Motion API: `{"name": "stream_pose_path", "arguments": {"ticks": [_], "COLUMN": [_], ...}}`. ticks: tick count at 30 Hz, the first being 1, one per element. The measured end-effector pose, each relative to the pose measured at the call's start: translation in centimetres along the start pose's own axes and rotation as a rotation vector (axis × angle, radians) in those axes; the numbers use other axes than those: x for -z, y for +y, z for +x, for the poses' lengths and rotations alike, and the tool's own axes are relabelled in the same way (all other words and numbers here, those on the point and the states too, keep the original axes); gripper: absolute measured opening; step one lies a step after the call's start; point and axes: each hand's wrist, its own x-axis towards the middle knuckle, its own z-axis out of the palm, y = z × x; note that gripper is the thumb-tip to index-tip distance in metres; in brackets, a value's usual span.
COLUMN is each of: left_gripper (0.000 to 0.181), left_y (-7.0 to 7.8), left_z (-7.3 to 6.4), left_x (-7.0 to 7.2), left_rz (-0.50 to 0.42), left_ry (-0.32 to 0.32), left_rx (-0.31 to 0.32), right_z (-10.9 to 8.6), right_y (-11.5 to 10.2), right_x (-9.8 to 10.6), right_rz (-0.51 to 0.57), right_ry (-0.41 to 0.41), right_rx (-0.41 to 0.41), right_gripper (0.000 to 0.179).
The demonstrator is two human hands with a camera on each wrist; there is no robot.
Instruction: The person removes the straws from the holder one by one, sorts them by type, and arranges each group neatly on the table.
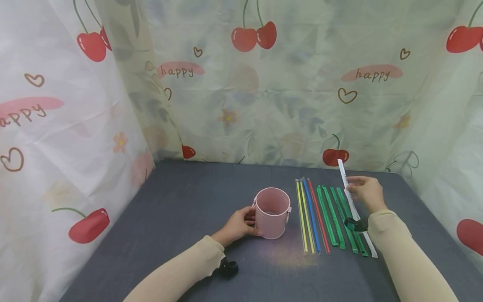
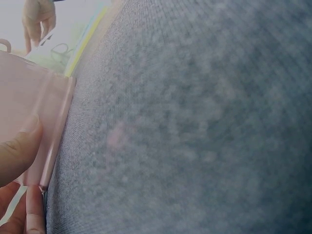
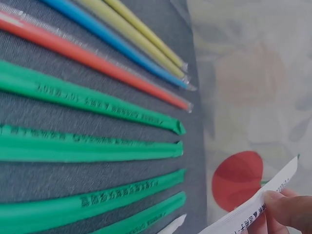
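Note:
A small pink bucket (image 1: 271,226) stands upright on the dark table, its handle folded down. My left hand (image 1: 237,224) grips its left side; in the left wrist view the thumb (image 2: 22,148) lies against the wall. At the right, my right hand (image 1: 367,193) pinches a white paper-wrapped straw (image 3: 243,214) between thumb and fingers, its far end raised. Another white wrapped straw (image 1: 371,247) lies below that hand, partly hidden by the wrist. Beside it are several green wrapped straws (image 1: 327,216), then a red straw (image 1: 318,218), a blue straw (image 1: 311,218) and two yellow straws (image 1: 302,218).
A dark cloth covers the table (image 1: 181,201). Hanging fabric printed with cherries (image 1: 244,40) rises along the back and both sides. A black strap (image 1: 356,225) with a device sits on the right wrist, and another black device (image 1: 228,267) is at the left wrist.

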Motion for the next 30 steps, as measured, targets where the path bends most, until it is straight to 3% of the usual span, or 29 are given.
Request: {"name": "stream_pose_path", "arguments": {"ticks": [10,19,30], "left_gripper": [0.068,0.07,0.07], "left_y": [0.2,0.1,0.1], "left_z": [-0.1,-0.1,-0.2], "left_x": [0.0,0.1,0.1], "left_rz": [-0.026,-0.02,-0.029], "left_ry": [-0.004,-0.007,-0.01], "left_rx": [-0.009,-0.011,-0.013], "right_z": [0.0,0.3,0.1], "right_y": [1.8,3.1,4.4], "right_x": [0.7,1.2,2.2], "right_rz": [-0.044,-0.036,-0.035], "right_ry": [-0.009,0.011,-0.024], "right_rx": [0.008,-0.051,-0.065], "right_gripper": [0.035,0.035,0.038]}}
